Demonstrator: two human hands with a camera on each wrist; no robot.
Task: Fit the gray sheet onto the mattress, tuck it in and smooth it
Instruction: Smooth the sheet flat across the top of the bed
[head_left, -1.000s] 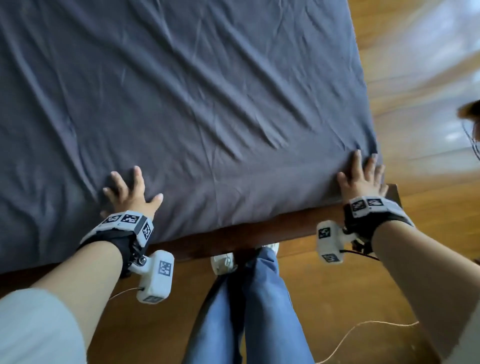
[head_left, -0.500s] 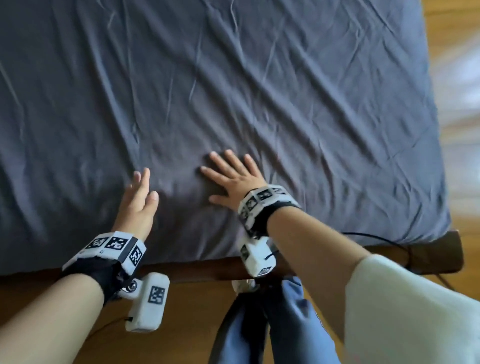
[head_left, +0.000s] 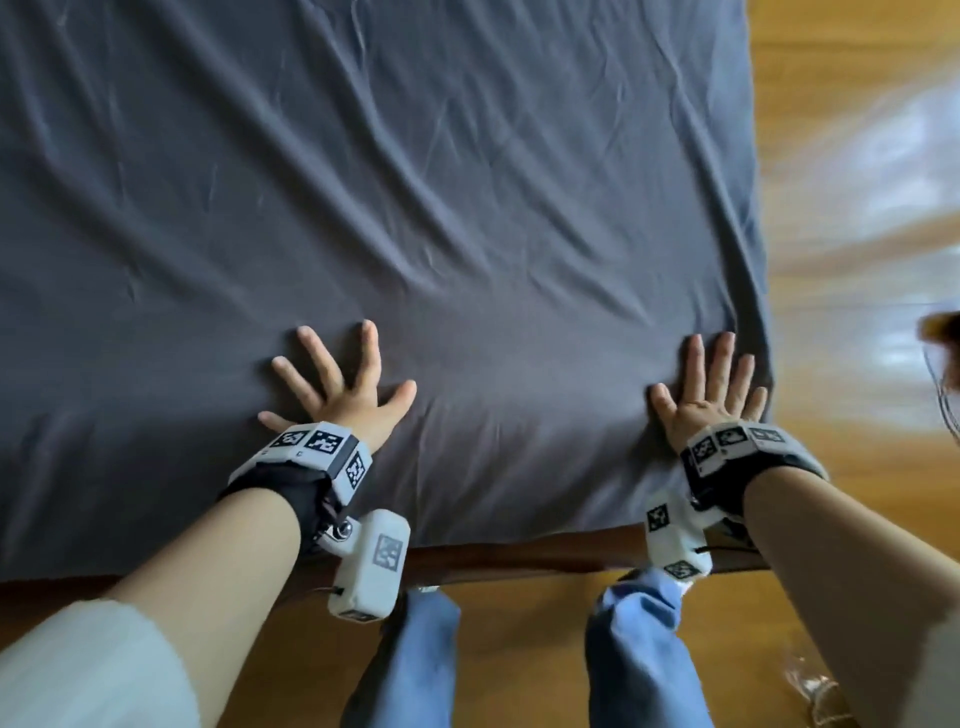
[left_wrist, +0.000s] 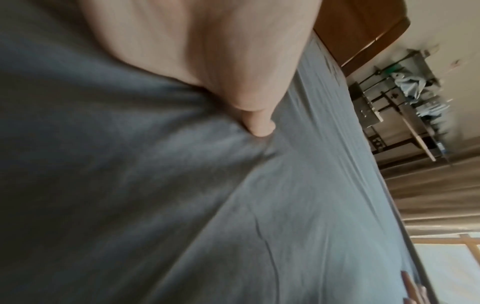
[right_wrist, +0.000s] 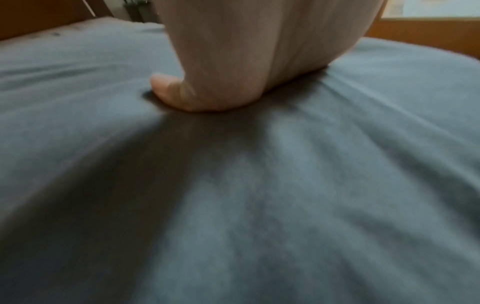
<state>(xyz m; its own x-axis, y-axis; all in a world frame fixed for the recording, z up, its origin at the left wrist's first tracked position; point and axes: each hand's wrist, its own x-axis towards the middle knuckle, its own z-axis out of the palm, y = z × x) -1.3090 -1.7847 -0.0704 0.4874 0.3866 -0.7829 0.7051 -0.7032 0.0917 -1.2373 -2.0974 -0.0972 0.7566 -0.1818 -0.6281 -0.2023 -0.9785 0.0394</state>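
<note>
The gray sheet (head_left: 467, 197) covers the whole mattress top and hangs over its near and right edges, with shallow diagonal wrinkles across it. My left hand (head_left: 340, 387) lies flat on the sheet near the front edge, fingers spread. My right hand (head_left: 711, 387) presses flat beside the front right corner, fingers straight. In the left wrist view my left hand (left_wrist: 228, 67) rests palm down on the sheet (left_wrist: 182, 205). The right wrist view shows my right hand (right_wrist: 246, 61) pushing a dent into the sheet (right_wrist: 285, 195).
A dark wooden bed frame (head_left: 519, 558) runs under the near edge, with my legs in blue jeans (head_left: 639, 654) against it. Wooden floor (head_left: 852, 260) lies to the right. A cluttered metal rack (left_wrist: 397, 98) stands beyond the bed's far end.
My right hand has slid right across the sheet from the middle to the front right corner. My left hand has flattened out with fingers spread, further right than before.
</note>
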